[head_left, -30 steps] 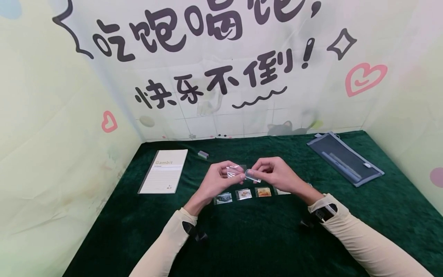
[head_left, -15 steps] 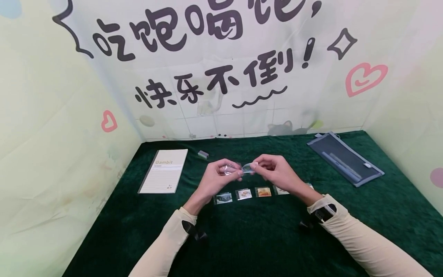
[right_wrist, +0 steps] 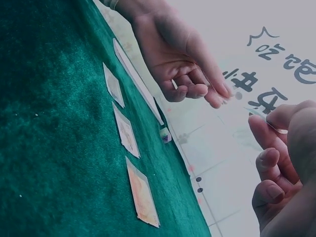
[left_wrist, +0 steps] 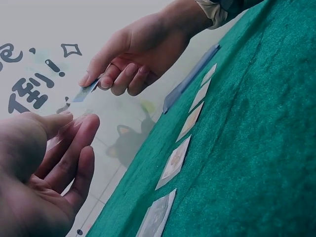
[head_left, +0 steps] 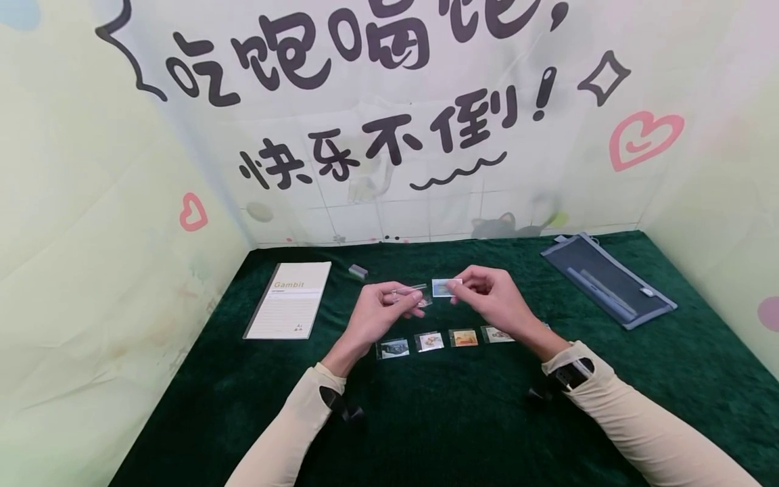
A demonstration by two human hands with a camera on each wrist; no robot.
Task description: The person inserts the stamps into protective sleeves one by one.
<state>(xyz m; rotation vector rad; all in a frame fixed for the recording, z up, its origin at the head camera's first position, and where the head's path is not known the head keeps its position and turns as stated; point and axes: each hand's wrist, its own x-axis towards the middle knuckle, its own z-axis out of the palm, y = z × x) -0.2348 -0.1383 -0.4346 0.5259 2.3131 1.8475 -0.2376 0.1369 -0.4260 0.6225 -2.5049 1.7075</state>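
Observation:
Between the thumb and fingers of my left hand (head_left: 379, 312) is a crinkled clear plastic sleeve (head_left: 420, 289), partly hidden by the fingers. My right hand (head_left: 494, 302) pinches a small bluish picture card (head_left: 443, 288) by its right end, a little above and to the right of the sleeve. In the left wrist view the card (left_wrist: 85, 93) is apart from the left fingertips. Below the hands, several small picture cards in clear sleeves lie in a row, among them a dark one (head_left: 394, 348) and an orange one (head_left: 464, 338). The right forearm covers part of the row.
A cream notebook (head_left: 289, 301) lies at the left on the dark green cloth (head_left: 438, 419). Behind the hands sits a small eraser-like block (head_left: 358, 272). A blue mesh zip pouch (head_left: 608, 281) with slim items inside lies at the right. Printed fabric walls close off the back and sides.
My right hand has moved up and slightly right, and the card has come away from the sleeve. Earlier it was bent against the left fingers; now it is flat. The left hand stays nearly in place.

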